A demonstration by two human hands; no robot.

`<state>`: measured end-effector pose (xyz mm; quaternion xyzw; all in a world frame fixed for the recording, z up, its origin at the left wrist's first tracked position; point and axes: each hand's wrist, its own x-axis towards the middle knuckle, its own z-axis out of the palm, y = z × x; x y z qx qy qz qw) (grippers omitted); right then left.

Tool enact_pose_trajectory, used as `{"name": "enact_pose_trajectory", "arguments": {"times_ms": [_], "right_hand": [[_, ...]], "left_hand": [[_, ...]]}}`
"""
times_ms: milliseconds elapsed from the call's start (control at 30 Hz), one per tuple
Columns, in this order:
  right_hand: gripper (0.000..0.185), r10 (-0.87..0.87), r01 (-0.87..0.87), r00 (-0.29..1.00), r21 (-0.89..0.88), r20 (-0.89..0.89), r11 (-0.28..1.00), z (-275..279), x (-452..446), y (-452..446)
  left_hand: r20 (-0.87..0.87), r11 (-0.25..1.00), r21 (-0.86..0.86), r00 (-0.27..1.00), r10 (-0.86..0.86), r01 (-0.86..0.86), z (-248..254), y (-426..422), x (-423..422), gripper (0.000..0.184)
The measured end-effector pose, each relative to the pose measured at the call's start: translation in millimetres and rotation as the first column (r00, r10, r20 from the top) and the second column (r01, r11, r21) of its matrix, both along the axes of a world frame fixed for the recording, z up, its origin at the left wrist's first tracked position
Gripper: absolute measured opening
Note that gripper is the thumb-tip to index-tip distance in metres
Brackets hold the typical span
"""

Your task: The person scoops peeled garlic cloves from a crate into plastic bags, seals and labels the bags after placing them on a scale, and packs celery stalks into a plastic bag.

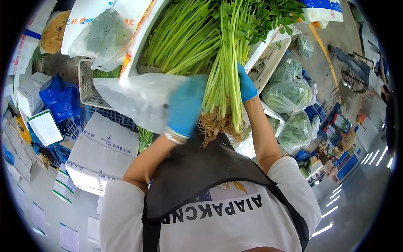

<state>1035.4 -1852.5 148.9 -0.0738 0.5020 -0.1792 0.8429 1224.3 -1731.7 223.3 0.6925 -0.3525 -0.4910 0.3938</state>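
Note:
A bunch of celery (224, 80) with long green stalks and brown roots (220, 124) stands out in front of my chest, roots toward me. My right hand (247, 84), in a blue glove, is wrapped round the stalks from the right side; its fingers are partly behind them. On the left of the stalks, my left hand (185, 105), also blue-gloved, is smeared by motion and its fingers cannot be made out. A clear plastic bag (136, 98) lies beside and behind it. More celery (180, 40) fills the white foam box (136, 52) beyond.
A bag with dark contents (110, 35) rests at the upper left above a beige crate (87, 84). Bagged green vegetables (289, 94) are stacked at right. A flattened white carton (103, 147) and blue plastic (61, 96) are on the left.

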Motion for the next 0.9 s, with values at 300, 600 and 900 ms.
{"name": "enact_pose_trajectory", "arguments": {"times_ms": [300,600,900], "right_hand": [[0.045,0.017,-0.014,0.997,-0.044,0.075,0.999,-14,-11,0],[0.042,-0.013,0.011,0.999,-0.049,-0.033,0.999,0,-3,1],[0.041,-0.055,0.055,0.993,-0.006,-0.102,0.998,15,15,2]], "left_hand": [[0.063,0.948,-0.015,0.946,0.319,-0.318,-10,11,136,0.034],[-0.049,0.932,0.311,0.982,-0.183,0.189,-129,-25,0,0.086],[0.231,0.949,0.227,0.934,-0.272,0.220,-75,-27,-8,0.053]]}}
